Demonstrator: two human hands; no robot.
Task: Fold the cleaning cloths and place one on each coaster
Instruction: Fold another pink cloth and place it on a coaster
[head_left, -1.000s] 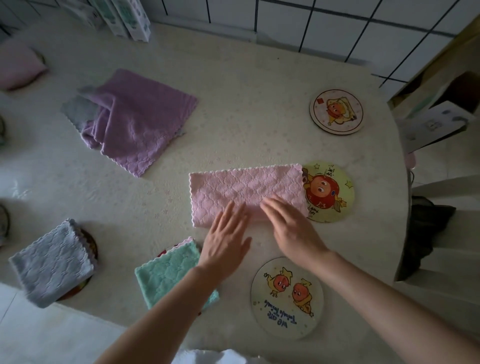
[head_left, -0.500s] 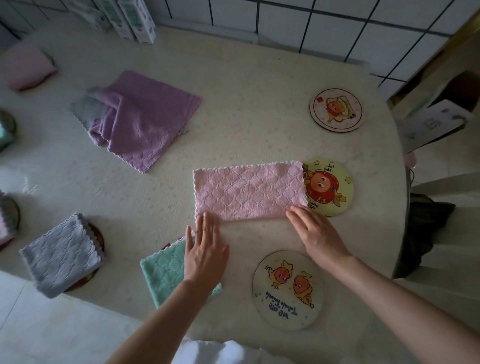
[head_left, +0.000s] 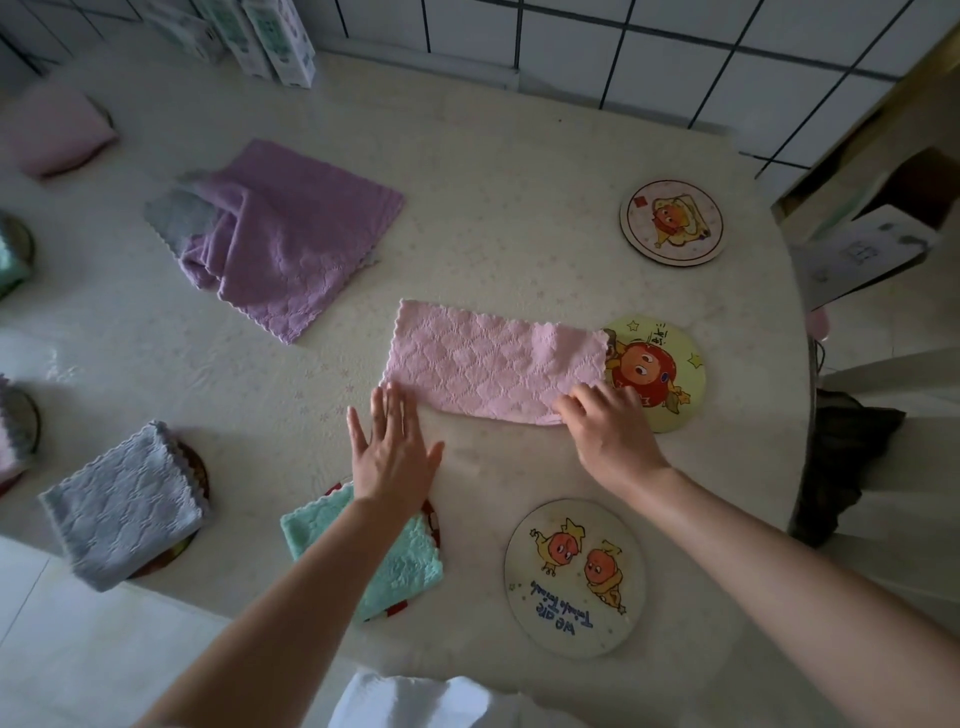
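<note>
Lying folded in a strip at the centre of the frame, the pink cloth (head_left: 488, 364) rests on the counter (head_left: 519, 234), its right end overlapping a yellow coaster (head_left: 675, 384). The right hand (head_left: 608, 431) pinches its lower right corner with curled fingers. The left hand (head_left: 389, 452), flat and spread, touches its lower left corner.

We find bare worktop (head_left: 519, 208) between the purple cloth (head_left: 291, 244) and the far coaster (head_left: 672, 222) — room to pass; nearer, the pink cloth (head_left: 483, 364) overlaps the yellow coaster (head_left: 678, 358), crowding the right.
</note>
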